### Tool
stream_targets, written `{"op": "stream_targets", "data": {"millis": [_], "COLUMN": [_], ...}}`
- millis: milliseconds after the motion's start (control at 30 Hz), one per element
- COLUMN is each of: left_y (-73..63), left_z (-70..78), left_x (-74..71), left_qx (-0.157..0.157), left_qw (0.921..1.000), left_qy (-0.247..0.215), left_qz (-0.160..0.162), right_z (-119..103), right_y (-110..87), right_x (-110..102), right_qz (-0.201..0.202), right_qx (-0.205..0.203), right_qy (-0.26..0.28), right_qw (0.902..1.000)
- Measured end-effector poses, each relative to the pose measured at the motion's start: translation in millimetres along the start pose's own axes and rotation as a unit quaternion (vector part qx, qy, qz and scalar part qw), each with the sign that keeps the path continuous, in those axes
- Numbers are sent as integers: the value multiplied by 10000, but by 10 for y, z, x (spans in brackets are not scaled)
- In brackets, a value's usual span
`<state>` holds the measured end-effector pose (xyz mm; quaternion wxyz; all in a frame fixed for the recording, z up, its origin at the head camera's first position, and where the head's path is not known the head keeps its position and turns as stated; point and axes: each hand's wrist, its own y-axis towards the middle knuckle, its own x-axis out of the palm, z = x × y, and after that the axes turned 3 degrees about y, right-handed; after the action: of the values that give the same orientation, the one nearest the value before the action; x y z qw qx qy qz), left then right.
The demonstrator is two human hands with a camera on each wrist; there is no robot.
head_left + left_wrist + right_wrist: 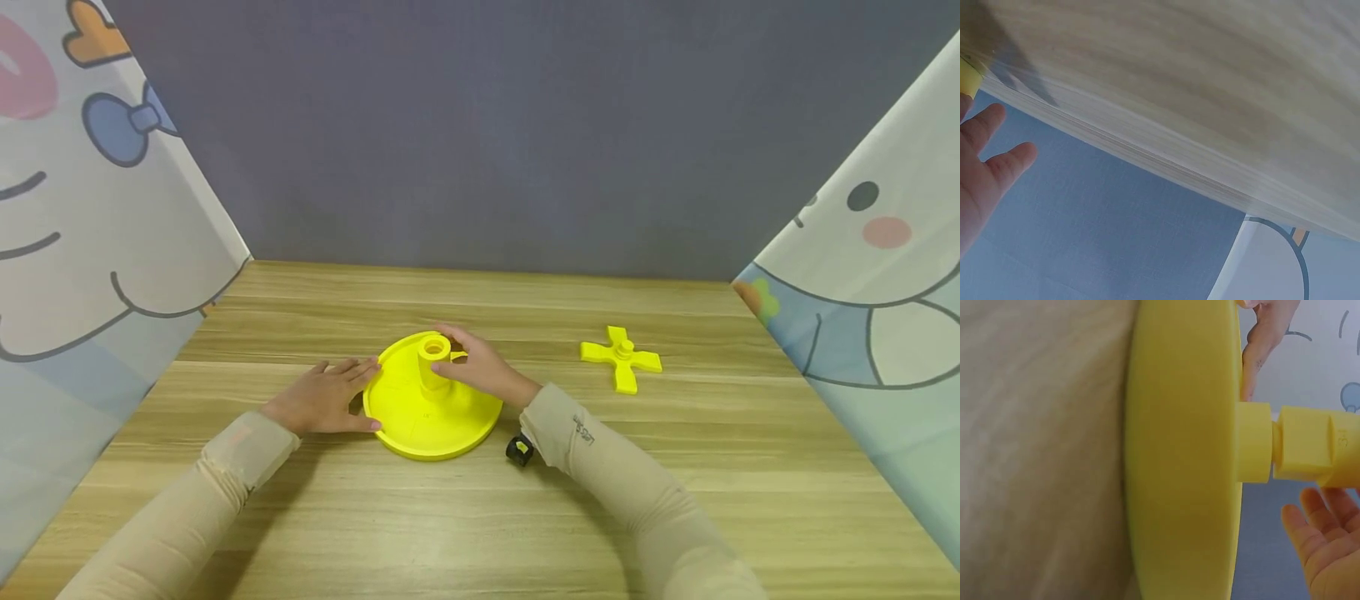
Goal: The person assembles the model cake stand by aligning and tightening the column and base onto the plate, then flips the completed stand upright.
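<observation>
A round yellow tray (pixel 405 429) with a raised rim lies on the table. At its middle stands a hollow yellow post (pixel 433 371), upright, its round opening facing up. My right hand (pixel 480 367) holds this post near its top, with the thumb on the near side and fingers behind. The right wrist view shows the upper post (pixel 1304 444) in line with a short stub (pixel 1254 442) on the tray, a narrower neck between them. Spread along the tray's left rim, my left hand (pixel 326 400) rests with straight fingers, its thumb touching the near left edge.
A yellow cross-shaped piece (pixel 622 358) with a small round peg lies on the table to the right. Beneath my right wrist is a small black object (pixel 520 450). A dark grey wall (pixel 480 150) borders the back, and printed cartoon panels flank both sides.
</observation>
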<state>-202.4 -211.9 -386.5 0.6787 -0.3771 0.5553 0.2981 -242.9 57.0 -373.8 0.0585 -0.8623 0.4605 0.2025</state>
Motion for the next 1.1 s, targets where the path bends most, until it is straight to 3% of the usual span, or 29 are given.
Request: {"op": "stream_targets", "data": {"millis": [167, 533, 833, 1100], "left_y": [-2, -5, -11, -9], "left_z": [10, 14, 14, 8], "left_x": [-9, -15, -9, 1], "left_qx": [24, -13, -6, 10], "left_qw": [10000, 10000, 10000, 10000], "left_qy": [24, -43, -66, -30], "left_qz": [33, 18, -7, 44], "right_z": [32, 19, 24, 62], "right_y": [-17, 3, -15, -37], "right_x": [-19, 57, 44, 29], "right_qz": [166, 676, 392, 185], "right_qx": [-17, 115, -24, -209], "right_qy": [165, -8, 227, -70], "right_qw": [9997, 9976, 9990, 9996]}}
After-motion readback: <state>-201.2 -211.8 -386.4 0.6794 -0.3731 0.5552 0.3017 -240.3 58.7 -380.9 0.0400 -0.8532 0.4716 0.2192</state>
